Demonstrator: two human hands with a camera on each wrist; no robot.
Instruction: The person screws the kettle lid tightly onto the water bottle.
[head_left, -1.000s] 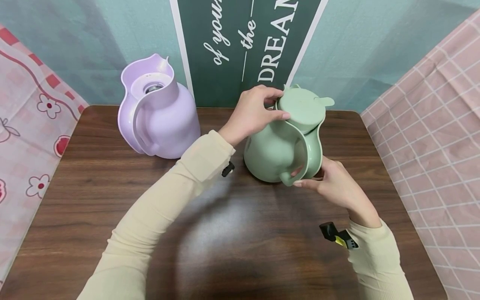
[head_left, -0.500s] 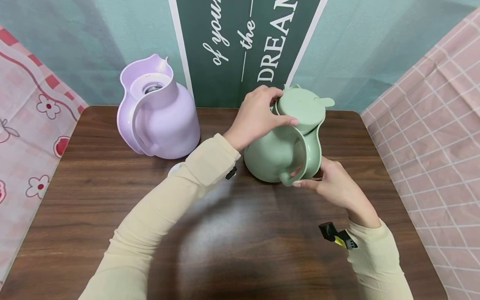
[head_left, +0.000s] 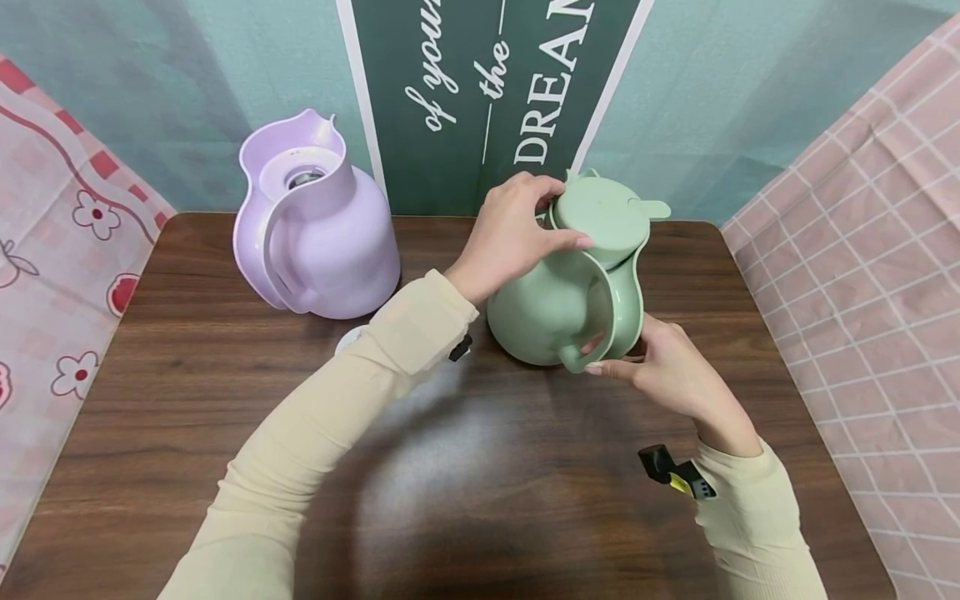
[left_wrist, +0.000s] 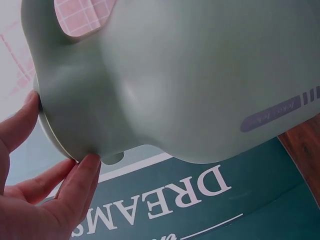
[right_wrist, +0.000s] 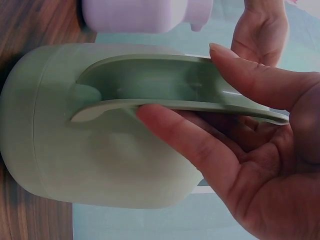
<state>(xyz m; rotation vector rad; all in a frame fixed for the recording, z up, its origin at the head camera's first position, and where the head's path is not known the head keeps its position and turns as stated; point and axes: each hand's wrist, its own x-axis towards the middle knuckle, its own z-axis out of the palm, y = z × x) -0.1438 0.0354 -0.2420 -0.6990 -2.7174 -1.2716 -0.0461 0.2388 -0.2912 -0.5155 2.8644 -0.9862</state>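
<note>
A green thermos jug (head_left: 547,308) stands upright on the right half of the table, its round lid (head_left: 603,217) seated in the top. My left hand (head_left: 506,233) grips the lid edge and rim, thumb on the near side and fingers on the far side. The left wrist view shows the same fingertips (left_wrist: 89,162) at the jug's top edge. Around the jug's handle (right_wrist: 150,77) is my right hand (head_left: 678,367), thumb on one side and fingers on the other. Its farther fingers are partly hidden behind the handle.
A lilac thermos jug (head_left: 341,242) stands lidless at the back left, its mouth exposed. A small white round thing (head_left: 350,338) peeks out from behind my left sleeve. Fabric backdrops border the wooden table (head_left: 480,500) at the back and both sides.
Over the first half second my left hand shifted slightly, its thumb reaching farther right along the lid, and the white thing came into sight. The jug and right hand have stayed put.
</note>
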